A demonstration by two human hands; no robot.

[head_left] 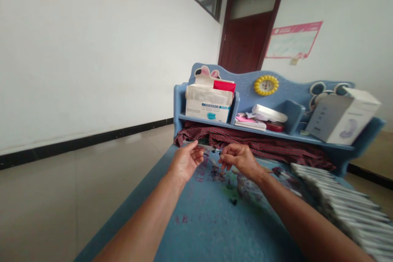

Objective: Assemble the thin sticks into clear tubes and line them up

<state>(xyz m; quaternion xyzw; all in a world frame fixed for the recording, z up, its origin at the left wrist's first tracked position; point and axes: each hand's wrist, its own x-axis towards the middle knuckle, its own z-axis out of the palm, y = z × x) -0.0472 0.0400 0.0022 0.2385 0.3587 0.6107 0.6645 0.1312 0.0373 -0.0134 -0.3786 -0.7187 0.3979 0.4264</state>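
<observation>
My left hand [186, 161] is over the far part of a blue desk [196, 233], palm turned inward, thumb raised away from its loosely curled fingers, with nothing visible in it. To its right, my right hand [241, 159] has thumb and fingertips pinched together; whatever they hold is too small or blurred to name. Between the hands, small clear and dark pieces [215, 150] show near the back of the desktop, their kind unclear. A small black piece [233, 202] lies nearer on the printed surface. Many slim whitish sticks [350, 200] lie in a row at the right.
A checked cloth [245, 143] is bunched beneath the desk's shelf. On that shelf stand an opened mask box [208, 104], papers [250, 122], a white rounded case [269, 113] and a tilted white box [342, 116]. A yellow-rimmed clock [266, 85] is on the backboard.
</observation>
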